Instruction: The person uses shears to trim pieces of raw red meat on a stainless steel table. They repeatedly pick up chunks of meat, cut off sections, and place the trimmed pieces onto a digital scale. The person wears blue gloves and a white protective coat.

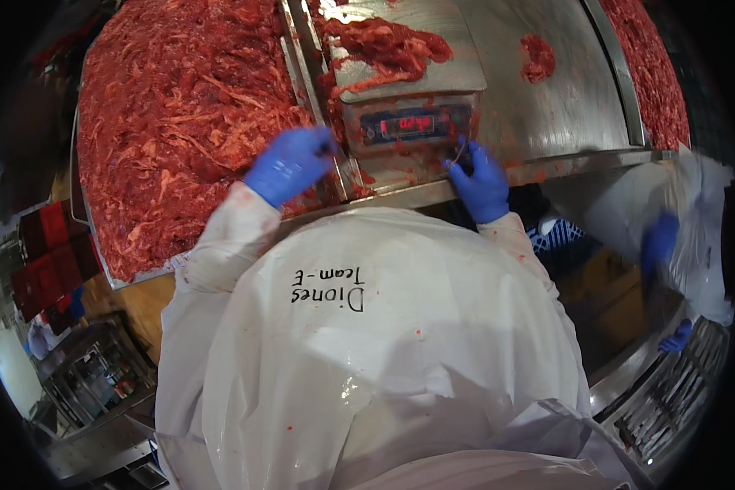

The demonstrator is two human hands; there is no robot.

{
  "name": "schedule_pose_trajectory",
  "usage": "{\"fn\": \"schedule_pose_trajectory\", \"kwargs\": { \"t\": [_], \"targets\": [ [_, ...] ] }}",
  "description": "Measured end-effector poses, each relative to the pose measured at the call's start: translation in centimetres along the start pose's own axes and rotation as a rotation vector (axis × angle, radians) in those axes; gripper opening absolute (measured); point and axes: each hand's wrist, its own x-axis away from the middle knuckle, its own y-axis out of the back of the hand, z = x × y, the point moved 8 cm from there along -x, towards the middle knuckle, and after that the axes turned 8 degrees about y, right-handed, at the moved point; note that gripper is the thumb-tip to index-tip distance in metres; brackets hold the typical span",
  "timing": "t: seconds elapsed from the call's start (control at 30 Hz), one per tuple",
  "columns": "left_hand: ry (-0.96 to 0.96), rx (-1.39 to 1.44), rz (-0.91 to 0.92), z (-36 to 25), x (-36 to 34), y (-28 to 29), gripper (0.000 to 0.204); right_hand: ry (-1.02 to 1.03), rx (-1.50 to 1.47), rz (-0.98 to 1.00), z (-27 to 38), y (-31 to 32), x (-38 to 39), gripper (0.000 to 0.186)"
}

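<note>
My left hand [289, 170], in a blue glove, is over the near right edge of a big heap of raw shredded red meat [180, 122]. Motion smears its fingertips, and I see nothing clearly held in it. At the steel table's front edge, my blue-gloved right hand [483, 186] pinches a thin dark strip [462, 150] between thumb and fingers. Just beyond that hand stands a digital scale [408, 124] with a lit red display. A pile of meat [388, 54] lies on the scale's steel plate [457, 77].
A small meat piece [537, 59] lies on the steel table [563, 106]. More meat [649, 65] is heaped beyond a raised metal edge at the right. Another person's blue-gloved hand [660, 238] is close at my right. Metal rails [306, 73] divide the left heap from the scale.
</note>
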Motion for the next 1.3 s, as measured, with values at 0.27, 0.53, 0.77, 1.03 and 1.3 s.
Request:
{"fn": "schedule_pose_trajectory", "kwargs": {
  "t": [0.27,0.53,0.77,1.03,1.3],
  "targets": [
    [-0.466,-0.185,-0.862,-0.8,-4.8,12.7,0.044,-0.215,-0.729,0.201,3.6,1.4,-4.9,0.031],
    [-0.506,0.110,-0.421,-10.4,-8.0,9.1,0.057,-0.284,-0.742,0.535,5.6,-1.2,-9.6,0.038],
    [-0.592,-0.203,-0.601,-9.6,-4.6,3.7,0.023,-0.214,-1.041,0.777,7.2,-1.9,-6.3,0.053],
    [-0.576,-0.269,-0.553,-9.0,-2.7,3.7,0.013,-0.443,-1.075,0.738,7.5,-5.0,-8.0,0.031],
    [-0.580,-0.201,-0.534,-6.8,-1.4,4.3,0.014,-0.509,-1.184,0.622,9.6,-6.3,-10.3,0.029]
  ]
}}
